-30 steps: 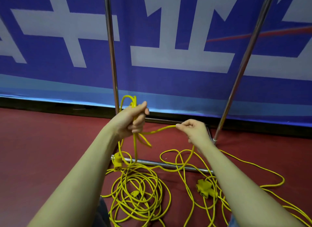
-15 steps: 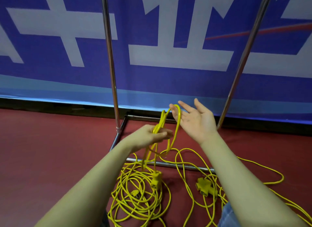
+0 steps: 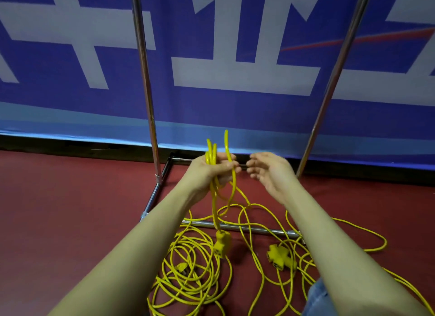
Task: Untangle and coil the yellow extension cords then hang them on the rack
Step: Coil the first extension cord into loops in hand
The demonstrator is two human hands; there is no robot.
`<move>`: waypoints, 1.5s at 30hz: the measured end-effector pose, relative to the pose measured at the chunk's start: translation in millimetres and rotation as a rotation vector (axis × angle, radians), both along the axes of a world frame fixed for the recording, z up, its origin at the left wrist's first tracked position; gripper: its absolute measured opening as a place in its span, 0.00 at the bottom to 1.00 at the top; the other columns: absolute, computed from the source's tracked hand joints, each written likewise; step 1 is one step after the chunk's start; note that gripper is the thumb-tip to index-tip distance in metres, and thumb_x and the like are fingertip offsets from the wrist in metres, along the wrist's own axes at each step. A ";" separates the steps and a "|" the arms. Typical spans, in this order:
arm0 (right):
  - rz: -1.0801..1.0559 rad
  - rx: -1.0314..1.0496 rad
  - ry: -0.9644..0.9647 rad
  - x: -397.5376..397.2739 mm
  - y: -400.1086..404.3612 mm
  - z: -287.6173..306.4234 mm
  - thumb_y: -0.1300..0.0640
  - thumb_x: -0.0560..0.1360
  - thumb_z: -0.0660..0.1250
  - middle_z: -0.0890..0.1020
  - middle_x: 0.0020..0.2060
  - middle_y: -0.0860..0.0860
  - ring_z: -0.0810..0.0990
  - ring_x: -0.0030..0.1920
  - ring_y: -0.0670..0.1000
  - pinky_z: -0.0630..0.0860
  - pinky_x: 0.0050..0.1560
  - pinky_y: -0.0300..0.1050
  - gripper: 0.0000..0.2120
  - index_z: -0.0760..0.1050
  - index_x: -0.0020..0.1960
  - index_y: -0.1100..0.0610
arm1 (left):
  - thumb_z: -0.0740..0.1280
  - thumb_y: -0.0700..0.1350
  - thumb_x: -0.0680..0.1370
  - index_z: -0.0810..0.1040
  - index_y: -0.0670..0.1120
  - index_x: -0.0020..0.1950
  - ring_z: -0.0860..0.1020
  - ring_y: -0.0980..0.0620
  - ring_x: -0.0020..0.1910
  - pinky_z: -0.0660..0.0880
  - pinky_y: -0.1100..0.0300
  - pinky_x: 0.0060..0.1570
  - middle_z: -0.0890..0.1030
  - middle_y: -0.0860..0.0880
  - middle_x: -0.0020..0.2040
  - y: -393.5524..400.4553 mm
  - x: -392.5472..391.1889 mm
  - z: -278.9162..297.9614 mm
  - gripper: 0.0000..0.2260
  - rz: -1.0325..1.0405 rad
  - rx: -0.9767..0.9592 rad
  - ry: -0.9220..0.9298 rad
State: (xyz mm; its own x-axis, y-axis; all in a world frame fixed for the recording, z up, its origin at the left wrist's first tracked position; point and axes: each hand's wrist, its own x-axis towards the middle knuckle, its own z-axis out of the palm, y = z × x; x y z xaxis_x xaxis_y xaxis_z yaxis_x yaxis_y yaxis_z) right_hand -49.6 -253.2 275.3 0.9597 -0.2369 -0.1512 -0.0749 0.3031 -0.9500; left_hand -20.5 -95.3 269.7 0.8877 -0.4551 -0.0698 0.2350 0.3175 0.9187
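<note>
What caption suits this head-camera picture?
Left hand grips loops of thin yellow extension cord; open right hand waits beside it.

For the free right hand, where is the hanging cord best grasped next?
Judging by its pose: the taut vertical run below the left hand, above the dangling socket. Come in from the right, where the right hand waits open; that stretch looks straight, clear of floor loops.

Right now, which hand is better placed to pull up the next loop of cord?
The right hand: it is open, holds nothing and hovers beside the loops. The left hand is busy gripping the gathered yellow cord loops, with the socket end hanging below.
</note>
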 end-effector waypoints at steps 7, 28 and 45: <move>0.549 -0.509 -0.075 -7.5 18.5 -23.0 0.63 0.77 0.63 0.81 0.41 0.49 0.77 0.40 0.43 0.71 0.44 0.33 0.06 0.78 0.48 0.55 | 0.61 0.32 0.78 0.75 0.38 0.52 0.84 0.51 0.39 0.81 0.62 0.38 0.85 0.45 0.39 13.6 11.8 12.0 0.05 0.150 -0.211 0.064; -0.004 0.791 -0.236 9.4 22.7 20.6 0.61 0.82 0.53 0.81 0.34 0.52 0.81 0.36 0.49 0.82 0.42 0.49 0.11 0.73 0.48 0.60 | 0.60 0.37 0.80 0.77 0.47 0.59 0.81 0.57 0.54 0.72 0.63 0.60 0.84 0.52 0.51 28.9 -2.6 -18.9 0.11 -0.292 0.272 -0.137; 0.215 -0.250 0.067 -7.8 12.3 -16.0 0.69 0.78 0.56 0.81 0.31 0.50 0.79 0.32 0.49 0.74 0.37 0.40 0.13 0.76 0.42 0.58 | 0.59 0.32 0.79 0.76 0.38 0.51 0.84 0.50 0.38 0.81 0.56 0.43 0.84 0.45 0.39 -0.1 -3.8 1.3 0.07 -0.036 -0.155 0.076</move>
